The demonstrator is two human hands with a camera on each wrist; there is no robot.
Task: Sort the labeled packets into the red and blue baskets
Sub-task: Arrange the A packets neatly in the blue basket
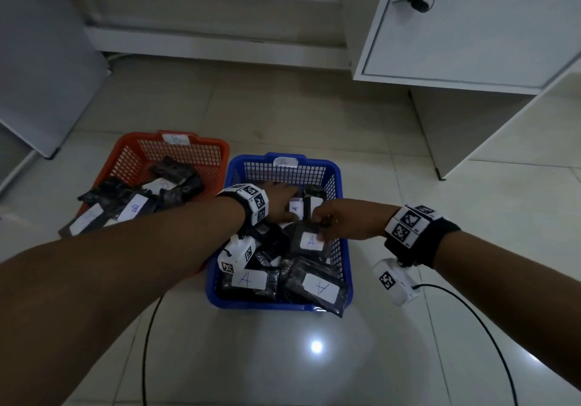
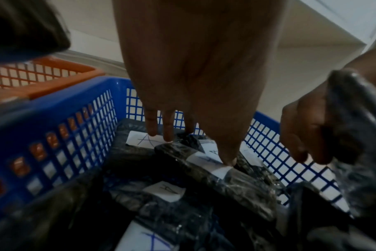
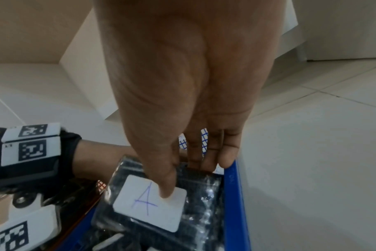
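The blue basket (image 1: 338, 173), tagged A, holds several dark packets with white A labels. To its left, the red basket (image 1: 217, 151), tagged B, holds packets labelled B. My left hand (image 1: 290, 204) reaches into the blue basket's far half. Its fingers (image 2: 169, 134) are straight, with tips touching the packets, and its thumb presses on a label. My right hand (image 1: 319, 226) pinches an A packet (image 1: 309, 242) at its far edge over the basket's right side. The thumb lies on that packet's (image 3: 152, 203) white label, with the fingers (image 3: 225, 159) behind its edge.
A white cabinet (image 1: 471, 28) with a key in its door hangs at the upper right, with a desk panel (image 1: 440, 129) below it. White furniture (image 1: 41, 75) stands at the left. A black cable (image 1: 147, 342) runs over the tiled floor in front of the baskets.
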